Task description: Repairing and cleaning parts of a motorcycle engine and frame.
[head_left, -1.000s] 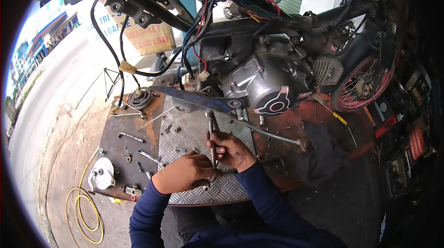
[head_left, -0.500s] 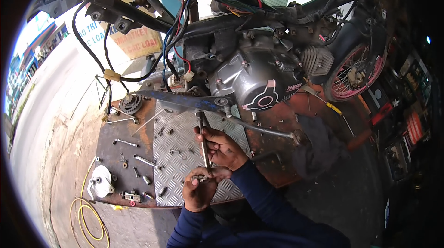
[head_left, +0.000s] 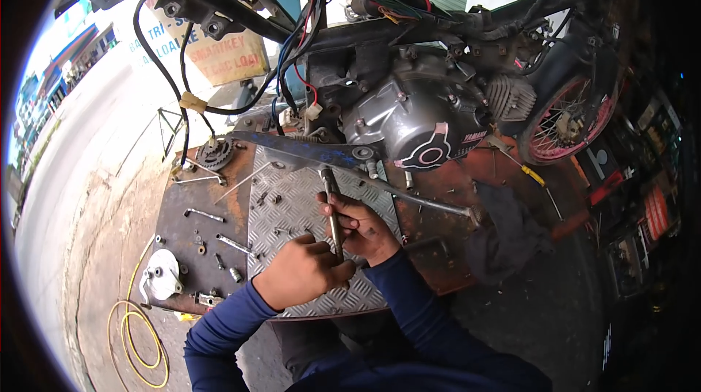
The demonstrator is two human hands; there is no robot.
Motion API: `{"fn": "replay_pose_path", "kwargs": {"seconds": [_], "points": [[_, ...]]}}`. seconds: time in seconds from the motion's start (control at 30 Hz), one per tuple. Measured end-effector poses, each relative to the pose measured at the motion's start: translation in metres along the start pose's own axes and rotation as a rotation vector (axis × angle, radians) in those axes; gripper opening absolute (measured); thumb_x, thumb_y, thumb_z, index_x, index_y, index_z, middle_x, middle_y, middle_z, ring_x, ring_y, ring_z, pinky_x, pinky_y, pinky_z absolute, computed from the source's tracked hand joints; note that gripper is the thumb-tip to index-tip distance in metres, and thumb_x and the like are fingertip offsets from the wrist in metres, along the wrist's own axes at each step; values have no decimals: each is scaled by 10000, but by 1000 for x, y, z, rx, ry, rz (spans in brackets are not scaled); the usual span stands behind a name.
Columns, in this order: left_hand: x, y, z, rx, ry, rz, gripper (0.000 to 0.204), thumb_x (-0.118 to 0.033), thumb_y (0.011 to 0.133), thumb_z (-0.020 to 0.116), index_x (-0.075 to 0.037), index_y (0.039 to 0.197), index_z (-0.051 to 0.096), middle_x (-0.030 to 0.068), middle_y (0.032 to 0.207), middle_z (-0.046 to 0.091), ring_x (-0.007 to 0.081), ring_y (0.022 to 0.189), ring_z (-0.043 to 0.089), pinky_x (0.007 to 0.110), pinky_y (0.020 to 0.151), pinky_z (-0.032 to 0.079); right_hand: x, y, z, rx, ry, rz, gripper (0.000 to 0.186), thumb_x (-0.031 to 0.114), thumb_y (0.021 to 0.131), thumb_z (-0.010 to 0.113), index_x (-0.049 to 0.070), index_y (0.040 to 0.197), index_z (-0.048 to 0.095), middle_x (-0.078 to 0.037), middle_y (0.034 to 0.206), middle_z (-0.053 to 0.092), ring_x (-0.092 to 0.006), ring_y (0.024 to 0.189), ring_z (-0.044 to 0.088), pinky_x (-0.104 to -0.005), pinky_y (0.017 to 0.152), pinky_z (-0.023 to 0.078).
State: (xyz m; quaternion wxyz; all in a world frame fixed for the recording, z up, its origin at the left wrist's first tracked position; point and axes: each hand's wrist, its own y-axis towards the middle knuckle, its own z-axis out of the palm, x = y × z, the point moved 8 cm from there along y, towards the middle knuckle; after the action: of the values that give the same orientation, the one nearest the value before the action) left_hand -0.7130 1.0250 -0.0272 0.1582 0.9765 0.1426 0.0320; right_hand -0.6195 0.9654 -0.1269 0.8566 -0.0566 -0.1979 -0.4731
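A long-shafted socket wrench (head_left: 336,235) runs from the underside of the blue-black swingarm (head_left: 307,154) down toward me. Its dark socket end meets the swingarm's lower edge; the fastener there is hidden. My right hand (head_left: 365,231) pinches the upper shaft between thumb and fingers. Curled into a fist, my left hand (head_left: 303,273) closes round the lower end and hides it. Both hands are above the checkered metal plate (head_left: 285,198). Behind the swingarm stands the grey motorcycle engine (head_left: 401,111).
Wrenches (head_left: 235,245), sockets and bolts lie left on the bench. A white brake plate (head_left: 162,275) and a sprocket (head_left: 214,152) are there too. A dark cloth (head_left: 504,238) and yellow-handled screwdriver (head_left: 533,174) lie right. Loose wires (head_left: 299,48) hang from the frame.
My left hand has turned over from palm up to a fist with its back showing, and its forearm has swung left. My right hand stays on the shaft. The view has shifted slightly.
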Motion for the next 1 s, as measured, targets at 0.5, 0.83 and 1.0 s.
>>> {"fn": "replay_pose_path", "kwargs": {"seconds": [0.5, 0.83, 1.0], "points": [[3, -35, 116, -652, -2496, 163, 516, -404, 973, 502, 1, 1290, 534, 294, 1237, 531, 443, 1146, 533, 556, 924, 446, -13, -7, -12, 87, 60, 25, 281, 135, 979, 589, -12, 1217, 571, -76, 977, 666, -2, 572, 461, -163, 562, 420], [35, -20, 28, 247, -984, -43, 561, -45, 852, 711, 7, 1375, 514, 169, 1238, 648, 338, 1118, 628, 386, 958, 481, 0, -11, -19, -65, -120, 129, 215, 165, 990, 587, 6, 1135, 584, -65, 929, 644, 25, 510, 436, -155, 471, 402], [38, -5, 23, 516, -925, -34, 549, -177, 817, 759, -79, 1326, 579, 146, 1109, 691, 316, 923, 677, 401, 844, 517, -1, -9, -13, -45, -125, 152, 202, 164, 990, 587, 11, 1121, 601, -56, 918, 653, 22, 515, 441, -161, 478, 394]]}}
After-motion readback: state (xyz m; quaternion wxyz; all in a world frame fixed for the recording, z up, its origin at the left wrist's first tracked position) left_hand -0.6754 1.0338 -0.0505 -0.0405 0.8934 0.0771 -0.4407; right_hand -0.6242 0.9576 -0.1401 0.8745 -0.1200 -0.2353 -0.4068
